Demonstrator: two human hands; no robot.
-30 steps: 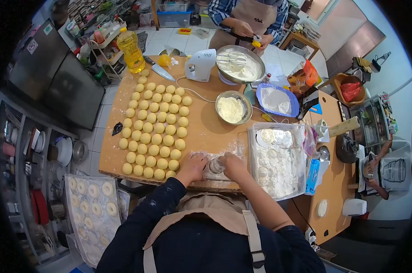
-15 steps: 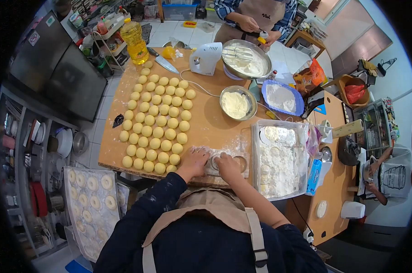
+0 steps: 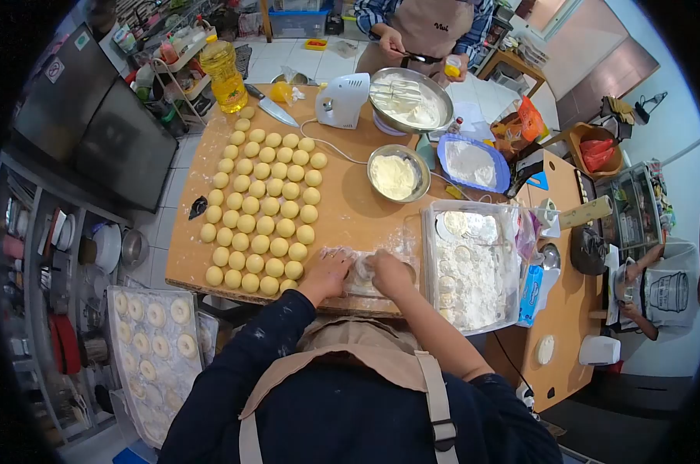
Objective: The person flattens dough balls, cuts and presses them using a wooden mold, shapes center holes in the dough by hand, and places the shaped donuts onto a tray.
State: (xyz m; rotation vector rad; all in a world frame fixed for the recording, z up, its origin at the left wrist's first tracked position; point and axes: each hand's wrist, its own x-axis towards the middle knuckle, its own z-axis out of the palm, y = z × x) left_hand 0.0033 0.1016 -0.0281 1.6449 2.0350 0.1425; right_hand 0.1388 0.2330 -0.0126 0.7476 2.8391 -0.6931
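My left hand (image 3: pixel 331 272) lies with spread fingers on the left end of a floured wooden mould board (image 3: pixel 362 287) at the table's front edge. My right hand (image 3: pixel 391 274) is closed, its fingertips at a small whitish piece (image 3: pixel 363 267) over the board's left hollow; what exactly it grips is too small to make out. Rows of round yellow dough balls (image 3: pixel 265 225) stand left of my hands. To the right is a clear plastic tub (image 3: pixel 514 255) with white flour and flattened dough pieces.
Behind the hands stand a metal bowl of yellow cream (image 3: pixel 393 178), a mixer (image 3: pixel 342 102) over a large bowl, an oil bottle (image 3: pixel 223 77) and a knife (image 3: pixel 276 110). A co-worker (image 3: pixel 427 39) holds a spoon and small jar across the table. Ring-shaped dough fills a tray (image 3: pixel 115 340) at lower left.
My right hand has shifted slightly left and back over the board's hollow, while my left hand stays at its left end. The co-worker's spoon and jar have moved apart.
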